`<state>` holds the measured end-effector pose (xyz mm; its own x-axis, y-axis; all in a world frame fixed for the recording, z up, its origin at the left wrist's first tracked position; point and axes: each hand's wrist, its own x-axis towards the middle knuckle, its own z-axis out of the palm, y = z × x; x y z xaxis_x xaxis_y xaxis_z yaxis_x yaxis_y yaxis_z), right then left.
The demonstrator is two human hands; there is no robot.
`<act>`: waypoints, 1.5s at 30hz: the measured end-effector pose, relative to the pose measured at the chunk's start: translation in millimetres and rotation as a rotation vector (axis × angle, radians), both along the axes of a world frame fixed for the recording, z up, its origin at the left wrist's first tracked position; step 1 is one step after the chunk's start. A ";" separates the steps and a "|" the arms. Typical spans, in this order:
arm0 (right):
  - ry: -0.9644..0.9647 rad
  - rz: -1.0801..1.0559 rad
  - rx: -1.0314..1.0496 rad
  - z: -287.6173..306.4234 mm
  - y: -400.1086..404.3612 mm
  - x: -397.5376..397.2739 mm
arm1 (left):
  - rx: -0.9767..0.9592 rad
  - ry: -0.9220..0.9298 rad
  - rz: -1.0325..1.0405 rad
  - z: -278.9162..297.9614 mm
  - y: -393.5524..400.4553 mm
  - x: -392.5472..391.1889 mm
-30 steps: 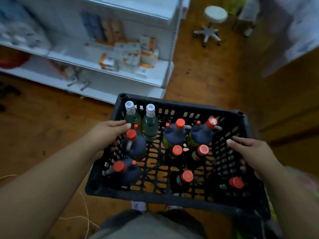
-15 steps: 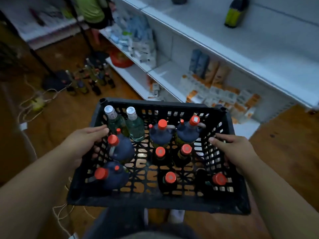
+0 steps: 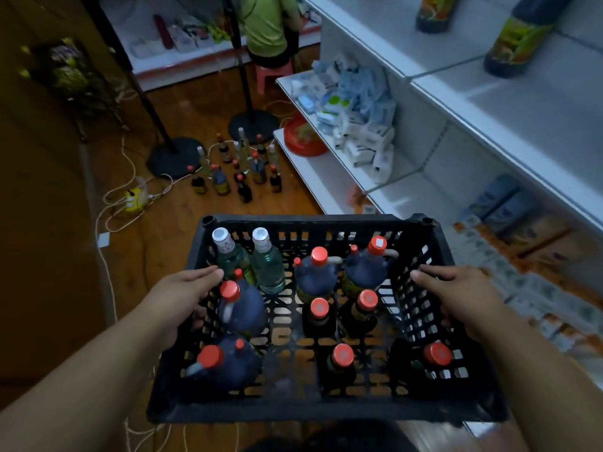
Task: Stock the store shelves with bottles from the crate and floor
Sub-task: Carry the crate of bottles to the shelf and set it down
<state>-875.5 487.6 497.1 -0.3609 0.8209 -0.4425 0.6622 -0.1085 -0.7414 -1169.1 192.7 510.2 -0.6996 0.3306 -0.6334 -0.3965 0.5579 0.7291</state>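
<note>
I carry a black plastic crate (image 3: 326,411) in front of me. My left hand (image 3: 182,295) grips its left rim and my right hand (image 3: 456,298) grips its right rim. Inside stand several dark bottles with orange caps (image 3: 318,275) and two clear bottles with white caps (image 3: 266,262). Several more bottles (image 3: 238,171) stand in a cluster on the wooden floor ahead. White store shelves (image 3: 473,102) run along the right; two dark bottles (image 3: 515,40) stand on the upper shelf.
Two black stand bases (image 3: 173,158) and loose cables (image 3: 120,203) lie on the floor near the floor bottles. A person in a green top (image 3: 267,27) sits on a pink stool at the back. Boxes (image 3: 355,102) and a red bowl (image 3: 303,138) fill lower shelves.
The view has swung left along the shelves while both hands keep hold of the crate. The floor bottles and stands have come nearer to the middle of view.
</note>
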 end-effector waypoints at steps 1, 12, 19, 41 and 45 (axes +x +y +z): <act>0.007 0.001 0.001 -2.4 8.9 -19.5 | -0.012 0.004 0.002 1.6 7.1 -19.7; 0.091 0.032 -0.052 -38.0 122.3 -235.0 | -0.048 0.061 0.006 -8.2 102.0 -220.2; 0.043 -0.066 -0.039 -44.1 165.7 -351.2 | -0.063 0.069 -0.060 -17.0 174.0 -354.6; -0.036 -0.880 -0.225 -232.6 80.0 -460.2 | -0.199 0.038 -0.961 -220.0 419.2 -580.5; -0.067 -0.968 -0.238 -314.6 78.6 -457.8 | -0.205 0.004 -1.013 -324.2 444.1 -578.4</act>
<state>-1333.4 566.2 182.5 0.4487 0.6354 -0.6285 0.2496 -0.7644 -0.5945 -1747.4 636.8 186.1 -0.1553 0.6522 -0.7420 0.3308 0.7421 0.5830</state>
